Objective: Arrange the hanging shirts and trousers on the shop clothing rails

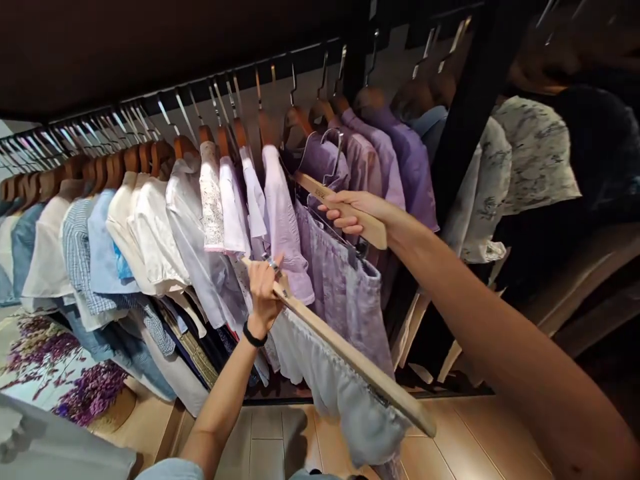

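My left hand (265, 290), with a dark band at its wrist, is closed round the middle of a pale wooden hanger (345, 350). From that hanger hangs a white gathered garment (320, 373), tilted down to the right. Higher up, my right hand (355, 210) grips a second wooden hanger (373, 230) with a metal hook. Lavender trousers or shorts (345, 280) hang by clips below this one; their lower part is partly hidden. Beside my hands, a lilac shirt (285, 220) hangs on the rack.
A metal rail (210, 77) carries many shirts on brown hangers, from blue and white (155, 230) to purple (407, 167). A dark upright post (465, 133) stands right of them. Purple dried flowers (95, 393) sit in a pot at lower left, above the tiled floor (270, 440).
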The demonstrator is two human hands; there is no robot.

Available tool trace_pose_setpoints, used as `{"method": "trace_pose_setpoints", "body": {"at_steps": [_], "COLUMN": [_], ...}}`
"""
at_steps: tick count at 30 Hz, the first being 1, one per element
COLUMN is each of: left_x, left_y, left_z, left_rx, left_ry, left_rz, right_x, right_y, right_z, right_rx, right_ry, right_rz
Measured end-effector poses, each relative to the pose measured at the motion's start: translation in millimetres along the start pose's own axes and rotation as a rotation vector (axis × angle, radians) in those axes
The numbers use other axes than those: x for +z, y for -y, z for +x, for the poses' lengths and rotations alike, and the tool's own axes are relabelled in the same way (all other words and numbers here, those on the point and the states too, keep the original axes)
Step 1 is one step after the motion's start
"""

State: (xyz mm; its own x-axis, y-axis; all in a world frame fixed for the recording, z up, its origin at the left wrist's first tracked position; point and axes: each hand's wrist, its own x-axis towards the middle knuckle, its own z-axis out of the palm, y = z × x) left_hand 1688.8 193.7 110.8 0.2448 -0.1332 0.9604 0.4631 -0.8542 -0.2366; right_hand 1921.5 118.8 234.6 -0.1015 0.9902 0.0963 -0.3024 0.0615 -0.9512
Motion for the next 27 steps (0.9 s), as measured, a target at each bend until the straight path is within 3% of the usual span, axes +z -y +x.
{"method": "trace_pose_setpoints", "body": {"at_steps": [5, 9, 15, 27], "left_x": [-25, -30, -31, -21], "left_y": [3, 4, 0, 2], "left_z": [6, 10, 12, 7], "left_rx": [0.058, 0.049, 0.073, 0.051], "left_ry": [-0.081, -0.074, -0.071, -0.087], "left_rz": [0.097, 0.157, 0.226, 0.255], "right_x": [11, 13, 6, -5], "right_y": [9, 16, 30, 36], "right_z": [43, 86, 136, 202], "right_rx": [0.097, 0.032, -0.051, 0.053], "right_ry": [0.023, 0.015, -0.032, -0.028], "right_rz": [0.107, 0.194, 0.196, 0.134]}}
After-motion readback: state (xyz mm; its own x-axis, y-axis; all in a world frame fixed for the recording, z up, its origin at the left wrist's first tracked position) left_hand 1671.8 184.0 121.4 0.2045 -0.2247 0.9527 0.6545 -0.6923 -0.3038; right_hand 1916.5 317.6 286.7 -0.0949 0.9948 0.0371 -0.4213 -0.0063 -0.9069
